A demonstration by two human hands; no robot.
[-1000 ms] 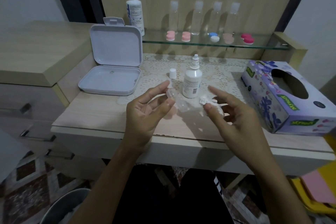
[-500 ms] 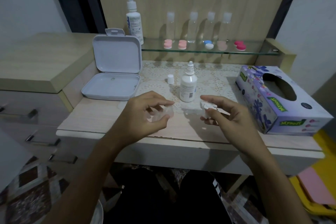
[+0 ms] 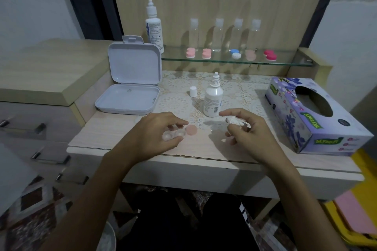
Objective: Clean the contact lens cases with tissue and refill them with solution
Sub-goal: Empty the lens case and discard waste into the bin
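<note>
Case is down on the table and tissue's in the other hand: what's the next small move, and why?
Probably bring the crumpled white tissue in the right hand over to the clear twin-well lens case, which the left hand steadies on the table with its wells uncapped.

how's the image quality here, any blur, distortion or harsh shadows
Head view: dim, slightly soft overall; wide-angle lens bows the wall panels and desk edges; light from the front throws shadows of the clear bottles onto the wood panel behind; the clear lens case under the left hand is hard to make out.
</note>
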